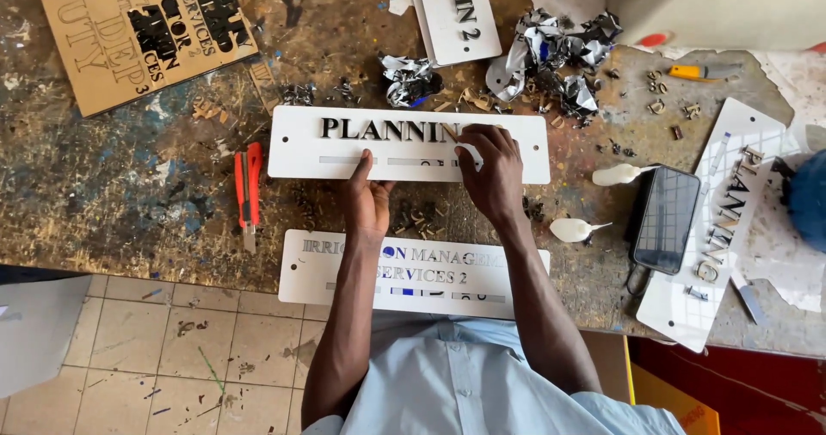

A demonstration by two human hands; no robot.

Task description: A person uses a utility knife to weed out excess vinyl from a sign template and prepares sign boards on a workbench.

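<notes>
Scanning from the left edge of the frame to the right:

Brown board (pixel 138 30): upper left of the frame, a cardboard-coloured sheet with cut-out lettering, tilted, well apart from both hands.

Red knife (pixel 248 190): left of centre on the bench (pixel 112 194), lying top to bottom, just beside the left end of the white sign and untouched.

White sign (pixel 409 145): centre of the frame, a long white plate with dark raised letters along its top; its long axis runs left to right, square across the person's front. It lies straight ahead of both hands, at the far ends of the forearms.

Left hand (pixel 366 201): at the lower edge of the sign, left of its middle, thumb pressed up onto the plate and fingers curled below the edge, steadying it rather than lifting.

Right hand (pixel 492 172): lies on the sign right of centre, at the end of the letter row, fingertips pinched together there; whether a loose letter sits between them I cannot tell. This hand is the nearer one to the unfinished end of the row.

Second sign (pixel 413 271): lower centre, parallel to the first, under both forearms at the bench edge.

Foil scraps (pixel 555 52): upper right of centre, crumpled, beyond the sign.

Phone (pixel 665 218): right of the hands, dark screen up, beside two small white droppers (pixel 602 203).

Third sign (pixel 718 228): far right, slanted.
</notes>
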